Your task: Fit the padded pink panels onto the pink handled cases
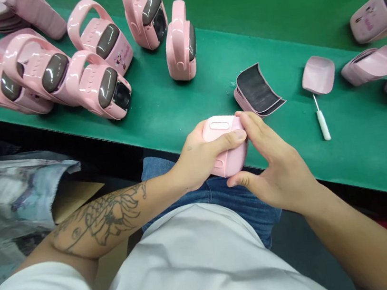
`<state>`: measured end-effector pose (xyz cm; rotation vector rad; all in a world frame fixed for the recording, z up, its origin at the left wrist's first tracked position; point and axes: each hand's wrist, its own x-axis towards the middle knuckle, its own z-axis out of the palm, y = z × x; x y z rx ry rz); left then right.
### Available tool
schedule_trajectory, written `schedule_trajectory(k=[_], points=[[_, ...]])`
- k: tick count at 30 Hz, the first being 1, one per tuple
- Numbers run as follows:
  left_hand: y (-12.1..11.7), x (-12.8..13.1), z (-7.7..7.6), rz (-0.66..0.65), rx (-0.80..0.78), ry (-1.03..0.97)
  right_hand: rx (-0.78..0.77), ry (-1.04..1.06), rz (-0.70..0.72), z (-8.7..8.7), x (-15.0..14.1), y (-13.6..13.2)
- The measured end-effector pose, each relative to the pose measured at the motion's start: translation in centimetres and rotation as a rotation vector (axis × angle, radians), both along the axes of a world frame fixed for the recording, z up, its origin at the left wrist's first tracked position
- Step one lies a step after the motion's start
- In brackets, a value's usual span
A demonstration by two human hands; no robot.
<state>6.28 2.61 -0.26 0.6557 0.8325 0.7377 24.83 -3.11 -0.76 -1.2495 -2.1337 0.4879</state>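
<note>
Over the near edge of the green bench, both hands are on a pink plastic casing (pixel 230 161), its face with two raised oblong feet turned up. My left hand (pixel 200 156) wraps it from the left, thumb across the top face. My right hand (pixel 276 167) grips its right side between fingertips and thumb. Just beyond lie curved pink panels with dark inner faces (pixel 253 86). Right of them, a loose pink shell (pixel 318 74) rests by a screwdriver with a white handle (pixel 323 124). The casing's underside is hidden.
Several pink handled speakers (pixel 108 89) with dark windows stand at the left of the green bench (pixel 175 114). Stacked pink panels (pixel 373 64) and another pink unit (pixel 378 13) are at the right. Crumpled plastic sheeting (pixel 17 198) lies below the bench on the left.
</note>
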Motion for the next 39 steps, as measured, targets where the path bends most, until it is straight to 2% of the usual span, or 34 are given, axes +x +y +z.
schedule_trajectory(k=[3, 6, 9, 13, 20, 26, 28, 31, 32, 34, 36, 39], points=[[0.0, -0.9, -0.3, -0.023, 0.034, 0.03, 0.032, -0.022, 0.009, 0.0, -0.4, -0.1], [0.2, -2.8, -0.4, -0.074, 0.175, 0.208, 0.097, -0.082, 0.026, -0.2, -1.3, -0.4], [0.1, -4.5, 0.1, -0.136, 0.316, 0.367, 0.236, -0.117, 0.044, -0.9, -2.2, -1.1], [-0.9, -5.2, 0.8, -0.121, 0.375, 0.478, 0.322, -0.051, 0.019, -1.8, -3.1, -1.9], [-2.3, -4.9, 0.8, -0.045, 0.451, 0.479, 0.337, -0.073, 0.031, -1.6, -3.5, -2.3], [-1.5, -5.2, -0.3, -0.01, 0.455, 0.379, 0.324, -0.102, 0.006, -1.5, -3.6, -2.1], [-0.9, -5.2, -1.0, 0.042, 0.444, 0.254, 0.268, -0.014, -0.053, -1.9, -3.8, -2.1], [-0.1, -4.5, -2.0, 0.208, 0.424, -0.008, 0.092, 0.358, -0.373, -2.8, -4.9, -1.8], [0.1, -4.1, -2.2, 0.253, 0.423, -0.082, -0.004, 0.515, -0.429, -3.2, -5.5, -1.6], [0.3, -3.4, -2.5, 0.295, 0.435, -0.155, -0.205, 0.781, -0.332, -3.8, -6.8, -0.7], [0.5, -3.0, -2.4, 0.279, 0.479, -0.134, -0.312, 0.944, -0.189, -4.2, -7.8, 0.3], [0.9, -3.2, -1.7, 0.204, 0.559, -0.039, -0.241, 1.037, -0.246, -4.8, -7.9, 1.5]])
